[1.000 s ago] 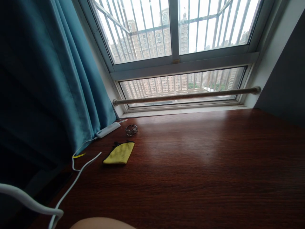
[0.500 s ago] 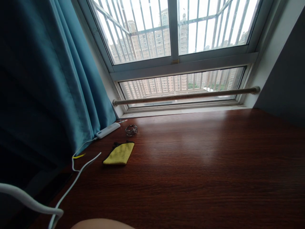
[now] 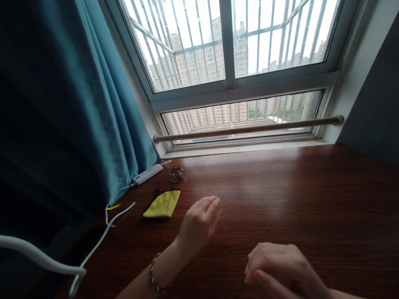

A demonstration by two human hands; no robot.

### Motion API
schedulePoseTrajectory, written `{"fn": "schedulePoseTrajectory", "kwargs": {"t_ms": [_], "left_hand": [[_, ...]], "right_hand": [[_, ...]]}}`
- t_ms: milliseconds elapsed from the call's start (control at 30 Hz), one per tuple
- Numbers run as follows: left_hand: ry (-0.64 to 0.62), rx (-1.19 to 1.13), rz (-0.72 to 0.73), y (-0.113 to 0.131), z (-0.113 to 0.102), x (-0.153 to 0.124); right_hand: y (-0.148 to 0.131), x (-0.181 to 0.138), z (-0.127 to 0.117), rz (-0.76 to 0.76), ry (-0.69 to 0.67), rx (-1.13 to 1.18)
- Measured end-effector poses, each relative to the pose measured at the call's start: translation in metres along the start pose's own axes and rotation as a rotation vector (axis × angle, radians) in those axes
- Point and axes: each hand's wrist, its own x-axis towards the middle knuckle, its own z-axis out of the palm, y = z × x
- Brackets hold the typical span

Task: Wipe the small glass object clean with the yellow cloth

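My left hand (image 3: 199, 224) hovers over the dark wooden table (image 3: 280, 195) with its fingers stretched forward and loosely together, holding nothing. A beaded bracelet (image 3: 153, 276) circles that wrist. A flat yellow pouch (image 3: 162, 204) lies just left of the hand, apart from it. My right hand (image 3: 280, 265) is low at the bottom right, back up, fingers curled under and thumb tucked against them; nothing shows in it. A small metal ring-shaped piece (image 3: 176, 174) sits beyond the pouch.
A white oblong device (image 3: 147, 174) lies by the teal curtain (image 3: 71, 116) with a white cable (image 3: 99, 241) running off the table's left edge. A horizontal rail (image 3: 249, 128) crosses the barred window (image 3: 237, 54) behind the table. A grey wall (image 3: 374, 104) stands at right.
Both hands have come up into view over the table; earlier only a bit of skin showed at the bottom edge. The camera has shifted slightly left and down.
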Motion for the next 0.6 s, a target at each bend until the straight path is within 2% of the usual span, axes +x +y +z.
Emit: {"fn": "schedulePoseTrajectory", "kwargs": {"t_ms": [167, 267, 367, 467, 533, 600], "left_hand": [[-0.161, 0.309, -0.625, -0.065, 0.025, -0.011], [-0.300, 0.362, -0.832, -0.090, 0.032, -0.018], [-0.358, 0.324, -0.877, -0.104, 0.034, -0.020], [-0.355, 0.211, -0.838, -0.102, 0.034, -0.017], [-0.340, 0.077, -0.758, -0.087, 0.035, -0.012], [-0.317, -0.105, -0.640, -0.059, 0.037, -0.008]], "right_hand": [[-0.009, 0.013, -0.028, 0.086, 0.103, -0.049], [-0.007, 0.016, -0.040, 0.099, 0.144, -0.157], [-0.003, 0.018, -0.051, 0.040, 0.175, -0.308], [0.003, 0.014, -0.060, 0.040, 0.198, -0.404], [0.011, 0.008, -0.061, 0.086, 0.202, -0.417], [0.021, 0.001, -0.058, 0.133, 0.189, -0.413]]}}
